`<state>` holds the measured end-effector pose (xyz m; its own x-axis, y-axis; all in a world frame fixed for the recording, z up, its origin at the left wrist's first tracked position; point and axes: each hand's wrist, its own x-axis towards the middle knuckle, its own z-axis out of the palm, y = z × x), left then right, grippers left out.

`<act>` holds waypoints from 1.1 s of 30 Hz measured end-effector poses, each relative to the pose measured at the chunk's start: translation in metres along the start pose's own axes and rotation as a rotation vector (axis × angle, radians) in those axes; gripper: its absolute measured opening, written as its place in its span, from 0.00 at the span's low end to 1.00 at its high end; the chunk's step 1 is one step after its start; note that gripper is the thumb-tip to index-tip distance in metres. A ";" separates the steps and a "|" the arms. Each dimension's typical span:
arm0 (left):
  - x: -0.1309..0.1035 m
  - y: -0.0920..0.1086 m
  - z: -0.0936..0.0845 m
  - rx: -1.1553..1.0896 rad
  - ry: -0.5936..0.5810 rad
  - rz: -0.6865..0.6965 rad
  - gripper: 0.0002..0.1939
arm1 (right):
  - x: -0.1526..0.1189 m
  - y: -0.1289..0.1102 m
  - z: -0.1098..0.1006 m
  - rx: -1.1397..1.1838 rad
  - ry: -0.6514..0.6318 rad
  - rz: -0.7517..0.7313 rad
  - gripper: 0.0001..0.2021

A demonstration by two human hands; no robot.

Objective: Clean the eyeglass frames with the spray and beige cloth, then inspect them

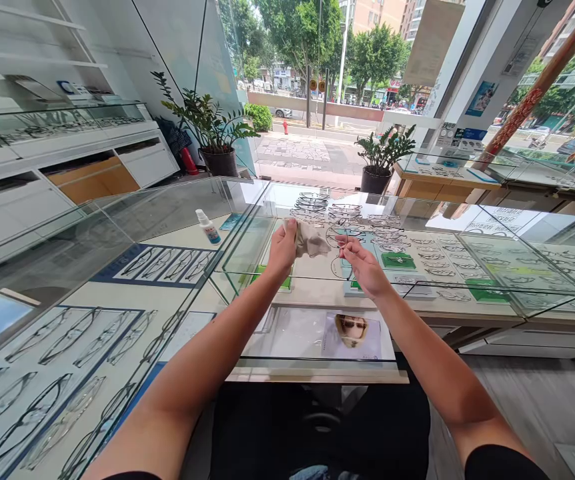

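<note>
Held up over the glass counter (pixel 287 333), my left hand (pixel 282 250) pinches a crumpled light grey-beige cloth (pixel 312 240). Just to its right, my right hand (pixel 362 265) is closed on a pair of thin-rimmed round eyeglasses (pixel 341 268), gripped near the middle of the frame. The cloth's loose end hangs close to the eyeglasses; whether they touch I cannot tell. A white spray bottle (pixel 208 227) with a blue label stands on the counter to the left of my hands.
Trays of eyeglasses (pixel 165 265) lie in the glass cases at left, with more rows of frames (pixel 435 257) at right. A picture card (pixel 352 335) lies before me. Potted plants (pixel 219 160) stand near the window. Glass edges run along the counter.
</note>
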<state>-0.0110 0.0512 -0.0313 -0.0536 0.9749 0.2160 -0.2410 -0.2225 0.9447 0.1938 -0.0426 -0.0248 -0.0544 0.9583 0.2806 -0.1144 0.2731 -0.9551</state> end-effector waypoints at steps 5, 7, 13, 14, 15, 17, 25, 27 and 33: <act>0.019 0.002 -0.020 0.144 0.156 0.152 0.26 | 0.002 -0.001 -0.003 0.030 0.027 0.009 0.20; 0.025 0.000 -0.029 0.238 0.209 0.190 0.21 | 0.003 0.001 -0.004 0.057 0.032 0.020 0.20; 0.036 -0.006 -0.043 0.319 0.249 0.083 0.15 | 0.004 0.004 -0.004 0.104 0.036 0.046 0.22; 0.037 -0.006 -0.042 0.288 0.240 0.020 0.15 | 0.004 0.004 -0.004 0.099 0.034 0.041 0.21; 0.036 -0.005 -0.040 0.255 0.228 -0.046 0.14 | 0.004 0.005 -0.004 0.084 0.034 0.027 0.21; 0.033 -0.002 -0.033 0.176 0.176 -0.157 0.14 | 0.002 0.006 -0.003 0.000 0.050 -0.034 0.19; -0.010 0.010 0.006 -0.295 -0.244 -0.240 0.19 | -0.008 0.015 0.006 -0.778 0.229 -0.426 0.09; -0.021 0.011 0.013 -0.353 -0.320 -0.248 0.21 | -0.008 0.019 0.007 -0.959 0.221 -0.397 0.09; -0.041 0.007 0.027 -0.352 -0.451 -0.229 0.28 | -0.005 0.025 0.012 -1.434 0.254 -0.385 0.11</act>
<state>0.0158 0.0093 -0.0270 0.4344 0.8839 0.1733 -0.5078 0.0814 0.8576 0.1795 -0.0415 -0.0488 -0.0622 0.7585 0.6487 0.9662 0.2088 -0.1515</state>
